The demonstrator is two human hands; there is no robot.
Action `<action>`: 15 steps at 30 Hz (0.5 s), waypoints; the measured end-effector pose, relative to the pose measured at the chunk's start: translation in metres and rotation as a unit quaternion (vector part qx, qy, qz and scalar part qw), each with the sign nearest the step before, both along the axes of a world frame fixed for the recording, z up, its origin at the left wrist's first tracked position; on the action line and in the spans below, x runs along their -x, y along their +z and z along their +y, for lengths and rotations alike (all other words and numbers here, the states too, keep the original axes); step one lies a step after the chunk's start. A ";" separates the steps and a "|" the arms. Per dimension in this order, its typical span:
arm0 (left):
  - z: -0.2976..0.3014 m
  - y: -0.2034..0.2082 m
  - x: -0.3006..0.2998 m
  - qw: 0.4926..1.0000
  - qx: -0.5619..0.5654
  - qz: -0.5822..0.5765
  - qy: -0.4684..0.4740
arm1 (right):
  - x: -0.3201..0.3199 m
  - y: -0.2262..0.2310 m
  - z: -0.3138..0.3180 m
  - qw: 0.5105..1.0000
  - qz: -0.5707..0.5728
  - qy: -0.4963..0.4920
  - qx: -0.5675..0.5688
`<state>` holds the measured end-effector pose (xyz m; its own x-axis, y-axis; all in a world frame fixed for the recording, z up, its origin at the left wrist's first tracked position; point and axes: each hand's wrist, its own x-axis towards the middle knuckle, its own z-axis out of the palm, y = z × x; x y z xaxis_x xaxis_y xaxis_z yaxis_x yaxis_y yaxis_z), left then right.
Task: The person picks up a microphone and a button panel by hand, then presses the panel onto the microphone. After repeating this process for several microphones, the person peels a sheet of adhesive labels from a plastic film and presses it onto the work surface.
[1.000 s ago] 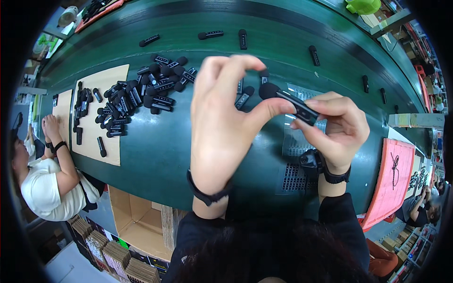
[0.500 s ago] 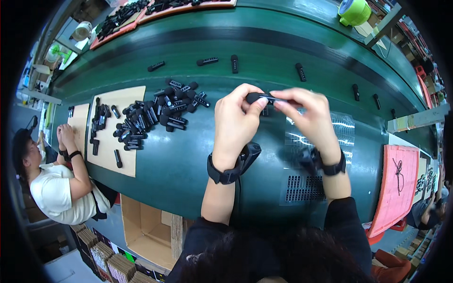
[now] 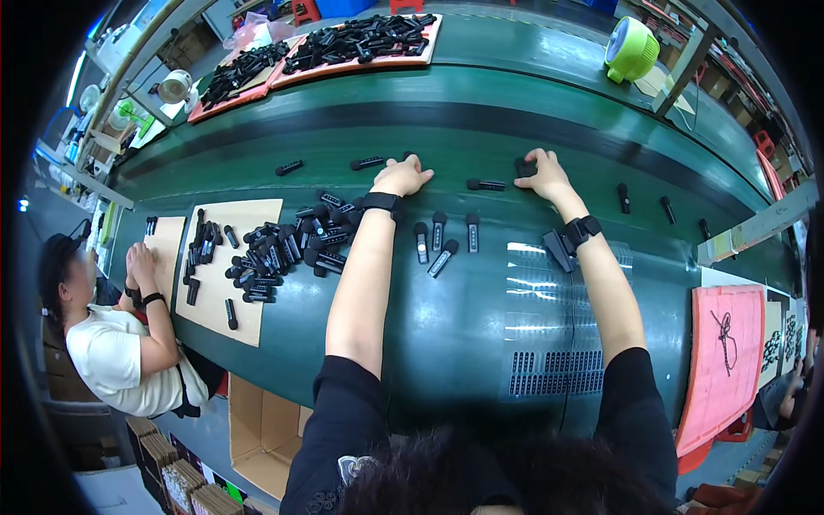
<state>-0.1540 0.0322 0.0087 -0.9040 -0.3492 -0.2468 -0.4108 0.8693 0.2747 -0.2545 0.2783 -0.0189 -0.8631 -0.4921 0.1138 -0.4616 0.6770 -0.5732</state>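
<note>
My left hand (image 3: 402, 177) is on the green belt, fingers curled over a small black microphone (image 3: 409, 156) whose dark tip shows past them. My right hand (image 3: 544, 178) pinches another small black microphone (image 3: 522, 168) at its left side. Between the hands a black microphone (image 3: 487, 184) lies sideways. Nearer to me, several more microphones (image 3: 473, 233) with foam heads rest on the green table. Left of my left hand is one further microphone (image 3: 367, 163) on the belt.
A pile of microphones (image 3: 275, 249) spreads over cardboard (image 3: 249, 322) at left, beside a seated co-worker (image 3: 120, 352). Clear sheets with black stickers (image 3: 556, 373) lie under my right forearm. A pink foam board (image 3: 717, 378) stands right; full pink trays (image 3: 356, 62) and a green fan (image 3: 631, 50) are farther back.
Both hands have parted and reached forward onto the belt, each to a microphone there. The microphone they held together is out of them; one now lies sideways between them. The view has shifted.
</note>
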 end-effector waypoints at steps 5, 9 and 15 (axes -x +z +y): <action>0.004 0.001 0.003 0.996 -0.003 0.046 -0.070 | 0.003 0.008 0.005 0.993 -0.070 -0.049 -0.075; 0.043 0.035 -0.044 0.983 -0.050 0.099 -0.146 | -0.031 0.046 0.008 0.995 -0.087 -0.021 -0.032; 0.073 0.043 -0.096 0.973 -0.002 0.049 -0.227 | -0.095 0.042 -0.011 0.996 -0.082 0.028 -0.017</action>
<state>-0.0577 0.1055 0.0519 -0.9839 0.0927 -0.1529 0.0439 0.9542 0.2960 -0.1600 0.2669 0.0232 -0.8403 -0.5404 -0.0436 -0.4009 0.6734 -0.6211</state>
